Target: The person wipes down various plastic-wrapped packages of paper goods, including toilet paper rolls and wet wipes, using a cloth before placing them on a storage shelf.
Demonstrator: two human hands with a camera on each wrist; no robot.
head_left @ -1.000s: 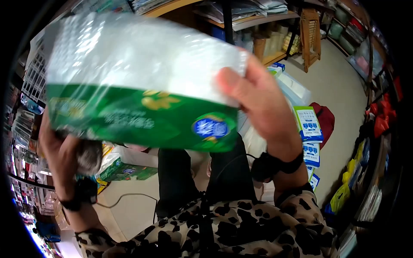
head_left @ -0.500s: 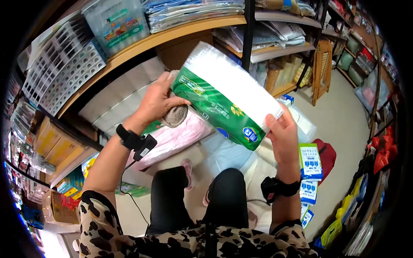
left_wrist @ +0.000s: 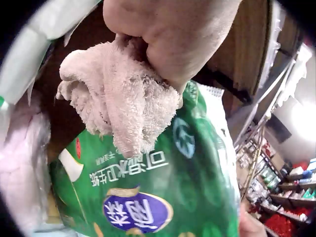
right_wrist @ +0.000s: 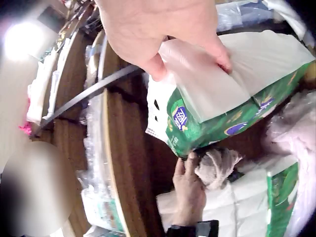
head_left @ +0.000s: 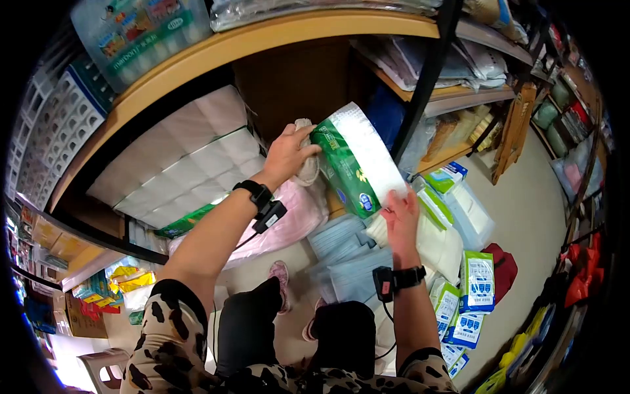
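Note:
A green and white toilet paper pack (head_left: 342, 172) is held up between both hands, tilted, in front of the lower shelf. My right hand (head_left: 401, 220) grips its near end, the thumb and fingers pressing into the white wrapper in the right wrist view. At the far end, my left hand (head_left: 283, 157) clutches a crumpled beige cloth (left_wrist: 121, 94) and lies against the pack. The cloth hangs over the green side in the left wrist view, and the left fingertips are mostly hidden there.
White paper packs (head_left: 190, 157) are stacked on the lower shelf, under a wooden shelf edge (head_left: 262, 41). A pink wrapped bundle (head_left: 292, 207) and pale blue packs (head_left: 357, 272) lie before it. Blue and green packs (head_left: 478, 282) lie on the floor at the right, near a black post (head_left: 430, 79).
The pack has gone from close before the head camera, forward and away toward the lower shelf. Both hands moved with it, and the cloth stays in the left hand.

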